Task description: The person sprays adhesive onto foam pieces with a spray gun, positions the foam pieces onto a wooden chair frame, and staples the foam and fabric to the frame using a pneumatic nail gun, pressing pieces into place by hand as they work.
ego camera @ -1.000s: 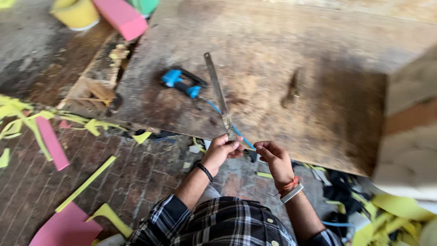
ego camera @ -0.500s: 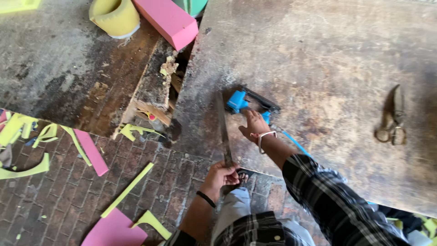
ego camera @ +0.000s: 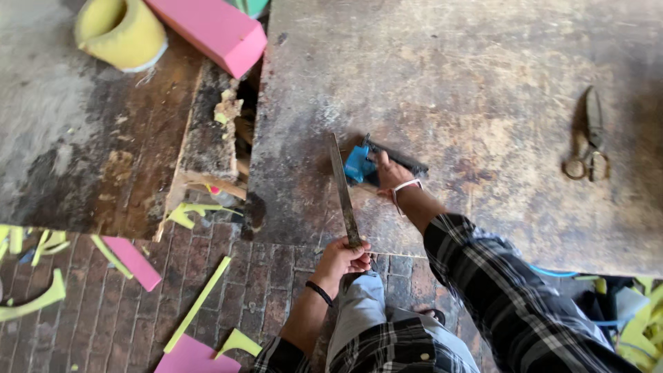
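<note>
Steel of one long knife lay flat along the worn wooden table, its handle at the near edge, where the left hand was closed tight around it. The right hand reached further in and rested on a blue tool with a dark bar; whether its fingers were closed on that tool I could not tell. The hands were apart, each on its own thing.

Judging by this, the work stood at an early point: knife gripped, blue tool being fetched, and no foam lay on the table for cutting.

Counted: one knife, one blue tool, one pair of old scissors well apart to the right, one yellow foam roll and one pink foam block on the neighbouring surface. Many yellow and pink foam scraps littered the brick floor.
</note>
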Demonstrator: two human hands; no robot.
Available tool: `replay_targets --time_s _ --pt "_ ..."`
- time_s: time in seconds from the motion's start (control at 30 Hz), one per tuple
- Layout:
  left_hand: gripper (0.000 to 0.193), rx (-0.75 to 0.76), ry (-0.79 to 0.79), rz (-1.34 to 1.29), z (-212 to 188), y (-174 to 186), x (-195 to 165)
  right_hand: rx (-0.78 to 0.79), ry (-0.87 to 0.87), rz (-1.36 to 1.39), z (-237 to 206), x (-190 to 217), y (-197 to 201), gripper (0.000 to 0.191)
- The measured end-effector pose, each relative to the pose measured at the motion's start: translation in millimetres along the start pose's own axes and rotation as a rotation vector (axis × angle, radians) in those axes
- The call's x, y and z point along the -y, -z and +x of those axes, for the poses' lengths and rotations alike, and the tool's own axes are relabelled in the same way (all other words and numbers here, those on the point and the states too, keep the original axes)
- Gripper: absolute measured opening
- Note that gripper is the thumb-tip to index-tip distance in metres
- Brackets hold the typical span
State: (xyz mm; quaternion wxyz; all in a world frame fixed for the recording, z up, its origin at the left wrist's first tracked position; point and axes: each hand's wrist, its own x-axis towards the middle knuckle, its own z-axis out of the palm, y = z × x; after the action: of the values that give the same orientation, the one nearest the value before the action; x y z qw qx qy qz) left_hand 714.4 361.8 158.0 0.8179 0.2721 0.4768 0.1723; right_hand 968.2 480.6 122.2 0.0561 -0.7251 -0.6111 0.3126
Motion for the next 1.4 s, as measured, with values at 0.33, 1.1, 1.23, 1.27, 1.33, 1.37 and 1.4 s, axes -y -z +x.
replay_targets --time_s 0.33,1.1,1.23,1.27,1.33,1.37,1.4 --pt "0.015 0.032 0.011 0.069 52 -84 17 -0.376 -0.553 0.619 -286 -135 16 0.064" --pt "0.023 0.605 -0.009 0.534 -23 -575 227 -1.492 -0.36 1.409 -759 -404 28 0.042" --pt "0.02 0.754 -0.183 0.71 -25 -640 229 -1.557 -0.426 1.429 -769 -457 47 0.028" --pt "0.02 0.767 -0.234 0.73 -23 -658 227 -1.549 -0.446 1.447 -772 -470 54 0.022" --pt "0.019 0.78 -0.394 0.776 -17 -699 227 -1.504 -0.525 1.371 -777 -496 72 0.017" --pt "0.019 0.782 -0.501 0.808 -13 -721 226 -1.477 -0.568 1.337 -778 -507 82 0.015" --pt "0.019 0.785 -0.607 0.838 -10 -745 225 -1.442 -0.567 1.287 -782 -517 94 0.015"
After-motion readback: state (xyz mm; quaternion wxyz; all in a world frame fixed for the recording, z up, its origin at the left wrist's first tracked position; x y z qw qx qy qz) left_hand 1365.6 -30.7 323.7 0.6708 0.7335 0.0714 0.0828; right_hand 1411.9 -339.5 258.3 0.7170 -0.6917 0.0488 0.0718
